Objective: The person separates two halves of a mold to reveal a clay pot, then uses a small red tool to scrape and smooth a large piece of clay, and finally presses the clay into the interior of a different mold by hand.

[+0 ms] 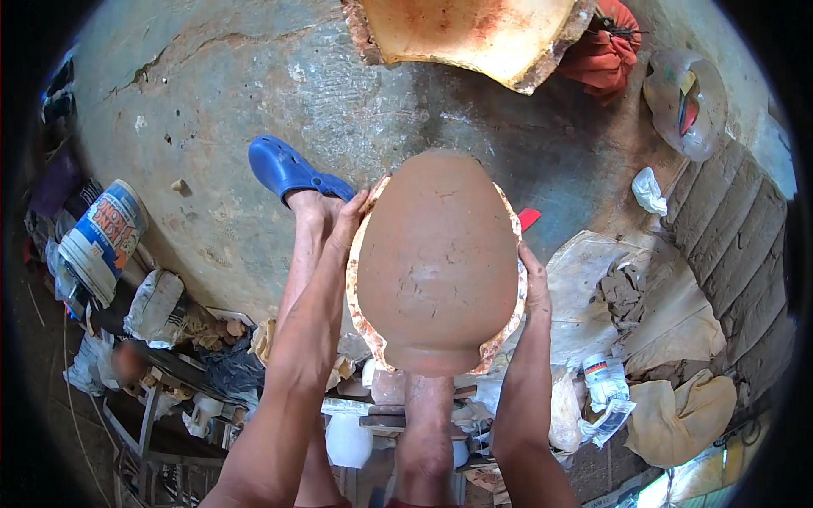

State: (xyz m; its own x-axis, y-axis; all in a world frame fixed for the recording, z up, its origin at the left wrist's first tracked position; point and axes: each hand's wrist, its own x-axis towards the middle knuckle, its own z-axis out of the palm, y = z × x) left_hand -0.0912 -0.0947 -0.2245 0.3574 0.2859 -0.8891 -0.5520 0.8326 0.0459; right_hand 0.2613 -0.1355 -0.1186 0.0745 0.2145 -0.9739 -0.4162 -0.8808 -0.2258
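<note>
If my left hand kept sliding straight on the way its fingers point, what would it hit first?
The left hand rests on the mould shell around the clay pot, fingers pointing up and away. Straight on, past the shell's upper edge, the way looks free down to the concrete floor; depth is unclear. The blue clog lies to the left.

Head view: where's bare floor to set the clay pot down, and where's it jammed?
Both hands, left and right, grip the clay pot in its mould shell. Bare concrete floor lies open between the blue clog, the paint bucket and the broken mould. Crowded: clay slabs and rags at right, clutter lower left.
</note>
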